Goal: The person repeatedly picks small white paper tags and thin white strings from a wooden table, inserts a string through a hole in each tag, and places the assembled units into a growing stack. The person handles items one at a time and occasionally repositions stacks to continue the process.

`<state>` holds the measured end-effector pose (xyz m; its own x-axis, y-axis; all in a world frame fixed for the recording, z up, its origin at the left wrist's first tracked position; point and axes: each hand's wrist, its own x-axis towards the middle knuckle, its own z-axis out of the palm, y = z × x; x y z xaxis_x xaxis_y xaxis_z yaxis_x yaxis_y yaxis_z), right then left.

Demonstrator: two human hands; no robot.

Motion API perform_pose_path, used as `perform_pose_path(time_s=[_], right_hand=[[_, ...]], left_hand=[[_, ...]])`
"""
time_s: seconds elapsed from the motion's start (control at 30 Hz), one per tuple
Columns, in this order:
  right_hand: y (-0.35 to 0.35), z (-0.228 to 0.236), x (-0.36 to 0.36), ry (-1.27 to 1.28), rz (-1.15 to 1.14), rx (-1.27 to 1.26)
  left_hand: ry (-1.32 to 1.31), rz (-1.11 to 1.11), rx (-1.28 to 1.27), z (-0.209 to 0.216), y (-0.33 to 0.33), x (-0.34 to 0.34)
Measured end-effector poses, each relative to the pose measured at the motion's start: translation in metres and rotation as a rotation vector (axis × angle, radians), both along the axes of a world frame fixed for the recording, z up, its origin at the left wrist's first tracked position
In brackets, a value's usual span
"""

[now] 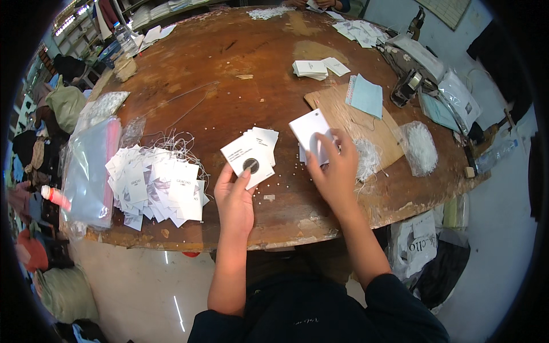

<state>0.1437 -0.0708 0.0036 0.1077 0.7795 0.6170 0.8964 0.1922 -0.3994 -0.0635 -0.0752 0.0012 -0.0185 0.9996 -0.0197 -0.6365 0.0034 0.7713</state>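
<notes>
Over the bench (229,86) toward its near edge, fingers of your left hand (234,197) clamp a printed card (237,152), your right hand (336,168) a blank-looking card (309,127). Slackening could drop either among loose cards (270,136).

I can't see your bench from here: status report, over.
Left hand gripping black-circled card. Right hand holding white card, possibly several. Possible clutter: loose cards between hands, strung tags heaped at left.

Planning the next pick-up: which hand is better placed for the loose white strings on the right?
Probably the right hand: it is close beside the loose white strings, while the left hand is farther off. Both hold white cards.
</notes>
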Motion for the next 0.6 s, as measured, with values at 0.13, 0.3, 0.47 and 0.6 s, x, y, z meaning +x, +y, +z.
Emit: perform_pose_path(time_s=[0.13, 0.3, 0.47, 0.6], right_hand=[[-0.035, 0.0, -0.037, 0.068, 0.289, 0.048], [-0.043, -0.011, -0.054, 0.051, 0.352, 0.066], [-0.046, -0.017, -0.053, -0.003, 0.369, 0.043], [-0.047, -0.019, -0.055, -0.002, 0.354, 0.045]], left_hand=[[-0.005, -0.088, -0.041, -0.003, -0.01, 0.008], [-0.026, -0.146, -0.04, -0.009, -0.019, 0.014], [-0.144, -0.222, -0.024, -0.013, -0.022, 0.011], [-0.015, -0.197, -0.071, -0.013, -0.025, 0.014]])
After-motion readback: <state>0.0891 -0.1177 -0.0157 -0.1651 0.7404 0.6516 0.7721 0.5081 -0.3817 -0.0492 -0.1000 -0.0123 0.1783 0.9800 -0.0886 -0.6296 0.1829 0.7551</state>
